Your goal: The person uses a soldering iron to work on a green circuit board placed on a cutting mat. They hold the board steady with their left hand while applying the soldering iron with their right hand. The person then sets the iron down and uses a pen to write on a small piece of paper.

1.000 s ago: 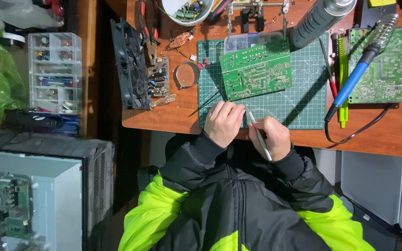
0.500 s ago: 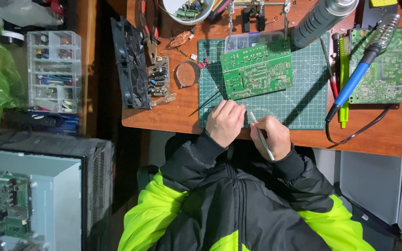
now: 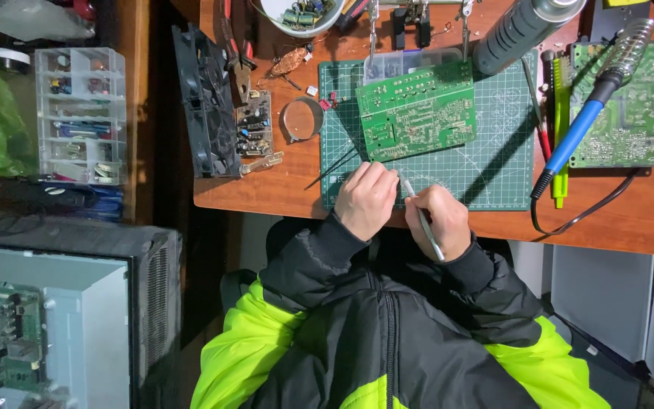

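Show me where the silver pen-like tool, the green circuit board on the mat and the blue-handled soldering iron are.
silver tool [image 3: 425, 223]: head view, middle of its shaft, in the right hand.
green circuit board [image 3: 418, 112]: head view, centre of its face.
soldering iron [image 3: 574, 144]: head view, on its blue handle.

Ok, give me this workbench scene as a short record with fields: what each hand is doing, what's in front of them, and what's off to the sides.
left hand: curled at the near edge of the green cutting mat, beside thin black tweezers
right hand: gripping a slim silver tool, tip pointing at the mat
ahead of the hands: green circuit board lying on the mat
right side: blue-handled soldering iron resting across a second circuit board
left side: black fan, small magnifier, clear parts organiser
surface: wooden desk
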